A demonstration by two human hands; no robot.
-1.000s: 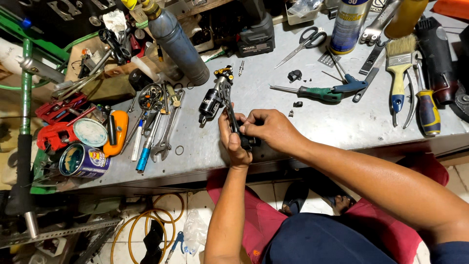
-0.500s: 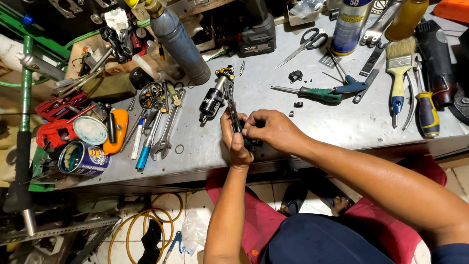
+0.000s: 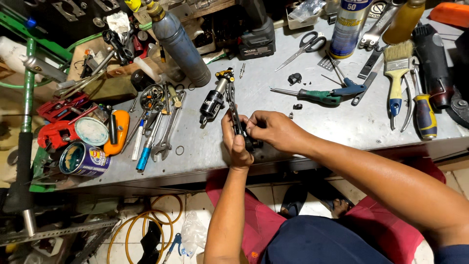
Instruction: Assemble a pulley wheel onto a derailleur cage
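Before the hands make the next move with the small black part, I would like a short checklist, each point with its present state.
1. Left hand grips the small black part: ok, fingers are wrapped around it.
2. Right hand is on the same part: ok, its fingertips meet it from the right.
3. Part is held over the metal bench, not past its edge: ok, though close to the front edge.
4. Black shock absorber lies apart from the hands: ok, just above the left hand, not touching.
5. Green-handled screwdriver lies within reach: ok, to the upper right.
6. Part is seated or aligned correctly: cannot tell, the fingers hide it.
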